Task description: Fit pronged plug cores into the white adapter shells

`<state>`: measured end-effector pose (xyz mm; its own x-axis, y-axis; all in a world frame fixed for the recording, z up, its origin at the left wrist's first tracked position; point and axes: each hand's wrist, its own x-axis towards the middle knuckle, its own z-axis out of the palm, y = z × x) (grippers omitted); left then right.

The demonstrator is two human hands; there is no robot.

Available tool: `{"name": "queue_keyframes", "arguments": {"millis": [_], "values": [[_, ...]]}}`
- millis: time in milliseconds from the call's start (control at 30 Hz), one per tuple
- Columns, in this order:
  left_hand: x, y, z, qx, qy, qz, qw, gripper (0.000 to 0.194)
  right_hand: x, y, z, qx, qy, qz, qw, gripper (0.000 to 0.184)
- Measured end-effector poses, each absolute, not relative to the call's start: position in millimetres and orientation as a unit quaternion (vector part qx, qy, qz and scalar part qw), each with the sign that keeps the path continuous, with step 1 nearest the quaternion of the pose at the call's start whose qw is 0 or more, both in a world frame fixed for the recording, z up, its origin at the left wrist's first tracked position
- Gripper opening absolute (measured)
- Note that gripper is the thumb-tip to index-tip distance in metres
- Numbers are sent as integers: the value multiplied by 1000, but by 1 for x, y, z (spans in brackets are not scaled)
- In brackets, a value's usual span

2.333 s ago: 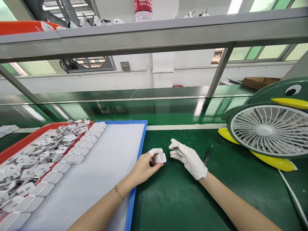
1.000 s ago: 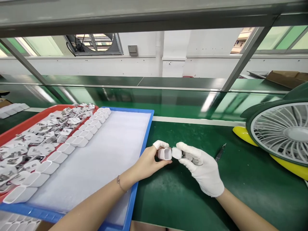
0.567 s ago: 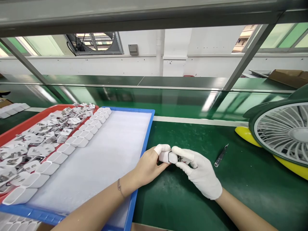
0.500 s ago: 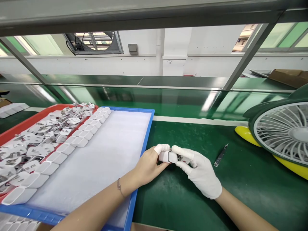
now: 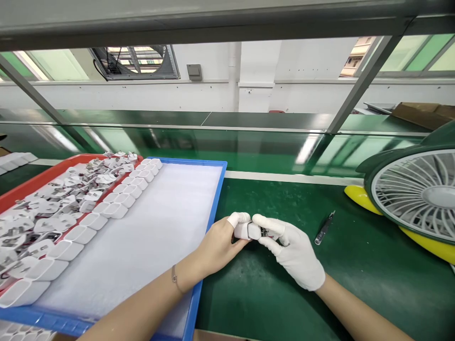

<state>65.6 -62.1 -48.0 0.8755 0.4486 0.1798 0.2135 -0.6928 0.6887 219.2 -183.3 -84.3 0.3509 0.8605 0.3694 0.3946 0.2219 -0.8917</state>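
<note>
Green bench (image 5: 270,293) | left hand (image 5: 216,244) grip: white shell (image 5: 243,230) | right hand (image 5: 296,251) grip: white plug insert (image 5: 256,231)

Two hands are in view, the left hand (image 5: 217,244) bare and the right hand (image 5: 296,253) gloved. There are two trays, a red tray (image 5: 42,177) and a blue tray (image 5: 213,199), one fan (image 5: 414,199) and one pen-like tool (image 5: 324,228). The white shells (image 5: 106,210) are too many to count.
</note>
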Motion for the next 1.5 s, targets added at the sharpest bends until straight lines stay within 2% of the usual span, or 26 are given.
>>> {"name": "queue_keyframes", "arguments": {"millis": [267,533,733,1133,1233,1300,1400,1467,1500], "values": [[65,-63,-47,912,179,163,331,20,222,-184,-80,-611,-513,232,557,49],[65,-62,-49,914,184,157,325,22,223,-184,-73,-589,-571,186,541,56],[66,-64,-47,907,201,140,342,16,226,-184,-70,-601,-593,169,510,59],[66,-72,-44,894,222,144,360,21,221,-183,-68,-629,-616,137,454,50],[66,-74,-48,890,216,170,364,30,220,-183,-71,-634,-609,154,451,47],[66,-74,-48,901,173,183,353,29,219,-184,-69,-645,-595,186,442,47],[66,-74,-44,912,114,183,349,21,222,-186,-62,-634,-561,243,474,55],[67,-73,-41,897,131,198,373,21,226,-188,-58,-593,-530,270,542,60],[67,-73,-40,880,154,212,395,22,227,-188,-57,-573,-512,282,575,56]]}}
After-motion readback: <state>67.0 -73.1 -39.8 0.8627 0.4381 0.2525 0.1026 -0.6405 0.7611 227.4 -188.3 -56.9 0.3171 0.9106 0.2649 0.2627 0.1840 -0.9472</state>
